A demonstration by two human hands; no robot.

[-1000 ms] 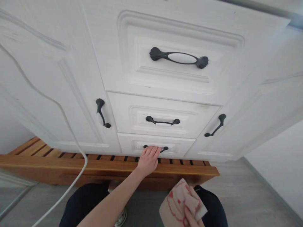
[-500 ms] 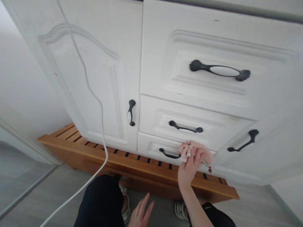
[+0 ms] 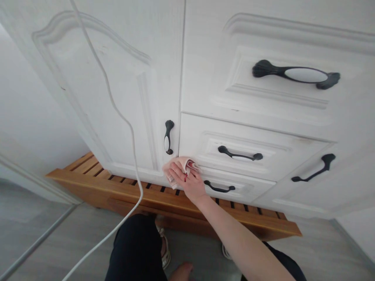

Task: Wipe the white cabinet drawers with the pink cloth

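Note:
My right hand (image 3: 191, 185) holds a folded pink cloth (image 3: 183, 164) against the white cabinet (image 3: 146, 97), low down where the left door meets the bottom drawer (image 3: 243, 187). Its fingers press on the cloth, just below the black door handle (image 3: 168, 137). Only a small part of my left hand (image 3: 182, 271) shows at the bottom edge, beside my dark-clothed knee; its fingers cannot be made out.
A slatted wooden bench (image 3: 123, 197) runs along the cabinet's foot. A white cable (image 3: 133, 144) hangs in front of the left door and crosses the bench. Black handles (image 3: 295, 74) stick out from the drawers. My feet are on the grey floor below.
My right hand has moved left with the cloth, from the right end of the bottom drawer to the left door's lower corner. My left hand has dropped mostly out of view. The view has shifted slightly.

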